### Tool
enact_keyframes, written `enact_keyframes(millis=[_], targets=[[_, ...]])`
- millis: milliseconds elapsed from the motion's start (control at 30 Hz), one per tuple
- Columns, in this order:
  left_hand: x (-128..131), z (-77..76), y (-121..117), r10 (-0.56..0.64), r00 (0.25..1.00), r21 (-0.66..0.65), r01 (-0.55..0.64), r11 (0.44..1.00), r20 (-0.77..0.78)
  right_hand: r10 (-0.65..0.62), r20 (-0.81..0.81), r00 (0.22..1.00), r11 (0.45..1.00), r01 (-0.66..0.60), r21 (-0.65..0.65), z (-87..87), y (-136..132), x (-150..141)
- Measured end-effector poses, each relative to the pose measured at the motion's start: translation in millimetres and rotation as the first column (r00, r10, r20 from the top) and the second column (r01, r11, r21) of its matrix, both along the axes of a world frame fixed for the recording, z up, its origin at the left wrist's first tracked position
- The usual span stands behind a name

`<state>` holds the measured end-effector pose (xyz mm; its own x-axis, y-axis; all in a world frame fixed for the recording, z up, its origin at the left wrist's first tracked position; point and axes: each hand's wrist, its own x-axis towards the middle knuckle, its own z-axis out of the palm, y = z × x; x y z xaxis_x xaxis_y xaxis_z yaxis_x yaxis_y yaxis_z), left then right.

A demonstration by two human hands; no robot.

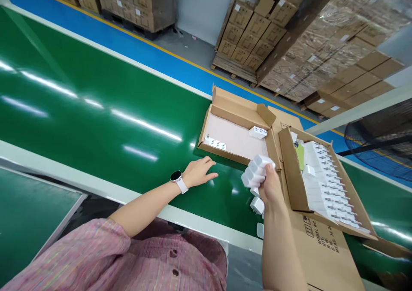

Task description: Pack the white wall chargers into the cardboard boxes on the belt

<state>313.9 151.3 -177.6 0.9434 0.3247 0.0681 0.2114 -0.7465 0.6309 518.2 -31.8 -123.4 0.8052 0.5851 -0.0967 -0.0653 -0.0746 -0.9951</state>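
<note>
My right hand (272,186) grips a row of several white plug adapters (256,171) above the green belt, in front of an open cardboard box. My left hand (199,172) is empty, its fingers stretched out over the belt near the box's front left corner. Inside that open box (231,153), white plug adapters stand in two small groups, one at the front left (215,143) and one at the back right (258,132). A few loose white adapters (257,205) lie on the belt beside my right wrist, partly hidden by it.
To the right, a second cardboard box (294,188) holds rows of white adapters (334,183) and rests on a flat printed carton (317,256). The green conveyor belt (96,145) runs off left. Stacked cartons (254,37) and a dark fan (380,132) stand beyond.
</note>
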Motion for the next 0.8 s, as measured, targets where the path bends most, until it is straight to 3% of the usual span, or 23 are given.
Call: enact_keyframes(millis=[33,100,167,267,400,467,533,700,800], targets=[[1,-1.9,1,0.072,0.997,-0.005,-0.072,0.997,0.040,-0.013,0.206,0.978,0.997,0.028,-0.070,5.9,13,11],[4,-6.0,4,0.247,0.956,-0.045,-0.243,0.969,0.156,0.126,0.569,0.812,0.951,0.065,-0.303,17.4,39,33],[8,-10.7,9,0.384,0.885,-0.117,-0.366,0.923,0.264,0.370,0.694,0.617,0.822,0.131,-0.554,24.7,64,51],[11,-18.1,17,0.385,0.864,-0.207,-0.332,0.920,0.324,0.667,0.589,0.457,0.602,0.135,-0.787,21.5,89,64],[13,-25.3,20,0.335,0.884,-0.274,-0.250,0.928,0.326,0.859,0.307,0.410,0.394,-0.147,-0.907,1.4,100,66],[13,-26.4,18,0.356,0.876,-0.293,-0.265,0.919,0.326,0.858,0.264,0.441,0.374,-0.184,-0.909,-5.5,102,70],[14,-26.0,16,0.375,0.870,-0.303,-0.280,0.911,0.322,0.839,0.270,0.473,0.391,-0.178,-0.903,-7.9,105,76],[14,-23.8,14,0.381,0.871,-0.322,-0.281,0.904,0.310,0.857,0.225,0.464,0.383,-0.280,-0.880,-6.7,110,87],[15,-22.8,14,0.385,0.869,-0.333,-0.280,0.900,0.311,0.840,0.226,0.493,0.413,-0.310,-0.856,-6.2,107,84]])
